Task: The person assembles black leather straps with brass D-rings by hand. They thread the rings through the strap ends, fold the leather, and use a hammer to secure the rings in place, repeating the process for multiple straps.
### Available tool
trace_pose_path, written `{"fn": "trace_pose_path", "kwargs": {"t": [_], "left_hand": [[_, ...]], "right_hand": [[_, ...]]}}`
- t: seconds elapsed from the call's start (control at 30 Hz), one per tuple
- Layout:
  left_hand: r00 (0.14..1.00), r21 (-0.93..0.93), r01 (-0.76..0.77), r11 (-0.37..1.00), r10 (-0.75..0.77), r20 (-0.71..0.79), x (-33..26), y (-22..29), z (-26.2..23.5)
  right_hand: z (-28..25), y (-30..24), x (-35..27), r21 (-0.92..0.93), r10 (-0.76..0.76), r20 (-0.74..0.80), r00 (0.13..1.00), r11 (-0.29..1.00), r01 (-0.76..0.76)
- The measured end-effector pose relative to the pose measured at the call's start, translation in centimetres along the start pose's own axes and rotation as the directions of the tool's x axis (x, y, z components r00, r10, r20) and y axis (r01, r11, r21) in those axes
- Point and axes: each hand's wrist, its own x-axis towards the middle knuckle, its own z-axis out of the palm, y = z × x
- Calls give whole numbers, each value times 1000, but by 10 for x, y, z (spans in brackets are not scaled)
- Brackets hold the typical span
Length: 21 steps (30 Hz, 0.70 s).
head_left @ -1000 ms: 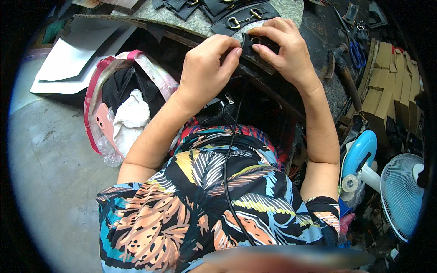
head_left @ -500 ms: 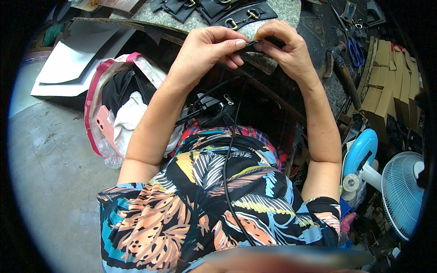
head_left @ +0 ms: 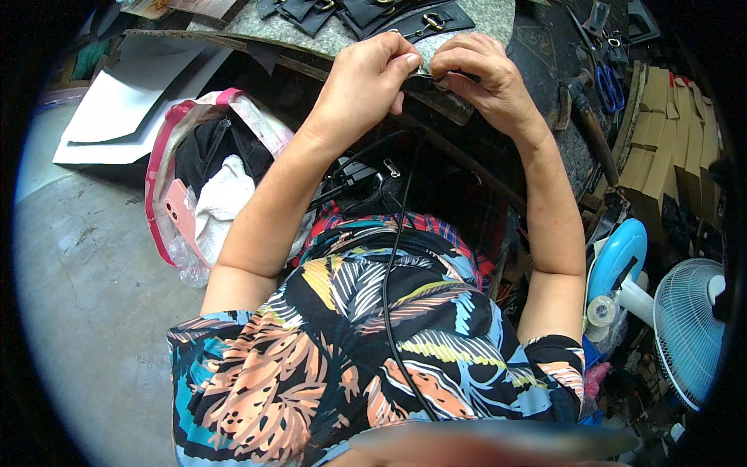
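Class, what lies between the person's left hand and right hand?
In the head view, a small dark piece lies between the left hand and the right hand, at their fingertips; the fingers hide much of it.

Small dark piece (head_left: 423, 71) held up between two hands

It spans the narrow gap from the left hand's (head_left: 366, 82) fingertips to the right hand's (head_left: 486, 78), near the front edge of a speckled stone slab (head_left: 492, 19). A thin sliver with a paler glint shows; fingers hide the rest, so its full shape cannot be told.
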Motion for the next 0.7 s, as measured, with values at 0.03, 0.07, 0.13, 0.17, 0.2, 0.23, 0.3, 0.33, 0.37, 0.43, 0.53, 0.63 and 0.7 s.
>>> {"fn": "trace_pose_path", "kwargs": {"t": [0.03, 0.07, 0.13, 0.17, 0.2, 0.23, 0.3, 0.33, 0.37, 0.43, 0.53, 0.63, 0.7], "left_hand": [[1000, -8, 13, 1000, -13, 6, 1, 1, 0], [1000, -16, 25, 1000, -25, 11, 1, 2, -1], [999, -11, 34, 999, -34, 17, 3, 3, -2], [999, 1, 31, 1000, -31, 19, 4, 3, -3], [999, 11, 29, 1000, -29, 17, 5, 3, -4], [999, 10, 27, 1000, -28, 26, 6, 3, -4], [999, 8, 29, 1000, -29, 34, 6, 1, -4], [999, 3, 18, 1000, -18, 29, 7, 0, -2], [1000, -1, 9, 1000, -9, 21, 7, -2, -1], [1000, 31, -27, 999, 28, -4, 8, -5, 3], [994, 142, -91, 986, 99, -47, 11, -7, 7], [995, 114, -67, 991, 75, -61, 11, -6, 6], [1000, -102, 20, 995, -22, -19, 7, -3, 6]], "right_hand": [[1, -1, 0, 2, 16, -10, 1000, 1000, -16], [2, -2, 0, 5, 30, -19, 999, 1000, -30], [5, -5, 1, -5, 55, -67, 996, 998, -55], [7, -7, 1, -17, 64, -105, 992, 998, -66], [8, -8, 1, -41, 67, -115, 991, 997, -72], [8, -8, 1, -21, 69, -123, 990, 997, -72], [6, -6, 1, -3, 60, -82, 995, 998, -60], [5, -4, 1, -5, 34, -71, 997, 999, -35], [4, -2, 2, -6, 9, -61, 998, 1000, -10], [2, -1, 2, -17, -20, -41, 999, 1000, 19], [3, -1, 1, -29, 1, -50, 999, 1000, -2], [6, -5, -2, -9, 115, -83, 990, 993, -116], [6, -6, -3, -24, 226, -39, 973, 974, -227]]}}
